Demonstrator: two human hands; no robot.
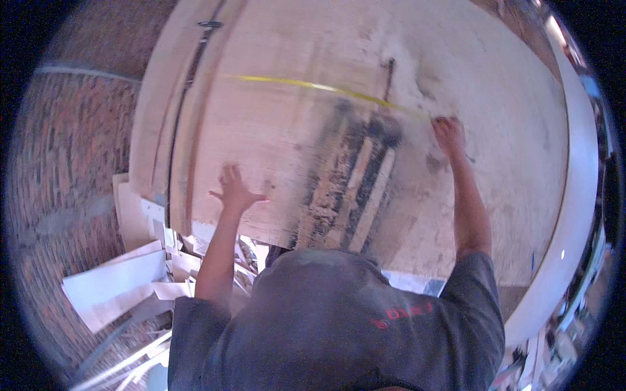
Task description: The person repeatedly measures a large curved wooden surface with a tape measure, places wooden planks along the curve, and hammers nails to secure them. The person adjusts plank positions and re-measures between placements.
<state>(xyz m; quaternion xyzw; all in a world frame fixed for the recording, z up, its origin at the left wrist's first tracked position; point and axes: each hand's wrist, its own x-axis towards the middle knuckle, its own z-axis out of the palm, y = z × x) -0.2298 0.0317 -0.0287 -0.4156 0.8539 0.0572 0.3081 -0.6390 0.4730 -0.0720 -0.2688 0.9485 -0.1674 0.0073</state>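
Observation:
My left hand (238, 193) is open, its fingers spread over the left part of a large pale wooden tabletop (261, 137). I cannot tell whether it touches the surface. Farther away on the right, my right hand (448, 135) is closed at the end of a yellow tape measure (313, 86). The blade stretches leftward across the board from that fist, thin and slightly blurred. Whatever casing lies inside the fingers is hidden. Between my hands is a dark, worn patch with pale wooden strips (355, 195) running away from me, smeared by motion.
A long dark bar (189, 78) runs along the tabletop's left side. Beyond it rises a brick wall (65, 137). Pale board offcuts (117, 287) are heaped at the lower left. A white curved edge (567, 228) borders the right side, with clutter past it.

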